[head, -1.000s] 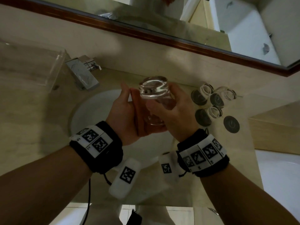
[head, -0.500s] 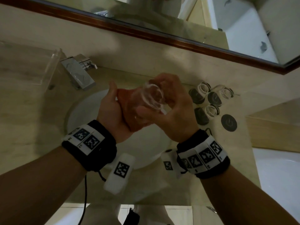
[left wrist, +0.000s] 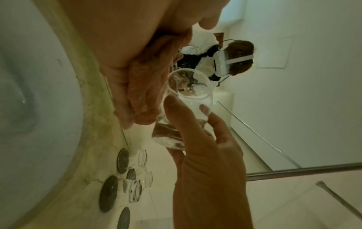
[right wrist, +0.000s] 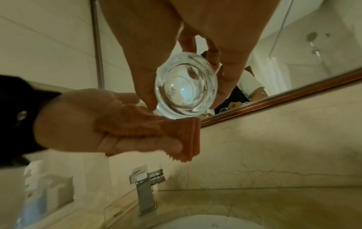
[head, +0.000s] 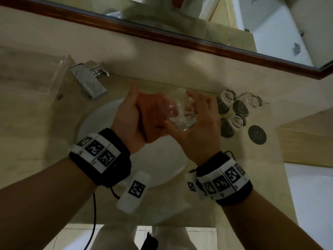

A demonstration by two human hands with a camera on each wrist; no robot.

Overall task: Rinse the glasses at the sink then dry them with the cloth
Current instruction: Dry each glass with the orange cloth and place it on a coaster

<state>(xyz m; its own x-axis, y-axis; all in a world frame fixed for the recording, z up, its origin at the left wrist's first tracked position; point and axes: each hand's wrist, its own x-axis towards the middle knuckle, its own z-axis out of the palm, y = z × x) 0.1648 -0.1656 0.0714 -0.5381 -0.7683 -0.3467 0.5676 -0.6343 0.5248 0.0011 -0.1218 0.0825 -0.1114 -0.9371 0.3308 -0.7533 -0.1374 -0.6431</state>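
Note:
Above the white sink (head: 100,123) my right hand (head: 196,121) grips a clear tumbler glass (head: 180,112) round its side, thumb below and fingers above. In the right wrist view the thick base of the glass (right wrist: 186,91) faces the camera. My left hand (head: 129,120) holds a folded orange cloth (head: 153,114) in its palm, fingers curled under it, pressed against the left side of the glass. The left wrist view shows the cloth (left wrist: 149,86) against the glass (left wrist: 186,99).
A chrome tap (head: 88,80) stands behind the sink at the left, next to a clear acrylic tray (head: 36,73). Several small glass jars with dark lids (head: 234,112) and a round black coaster (head: 257,134) lie on the marble counter at the right. A mirror (head: 180,20) spans the wall.
The glass has tipped from upright to lying slanted, base toward me, and shifted right. The cloth has come off the glass's front and now sits at its left side.

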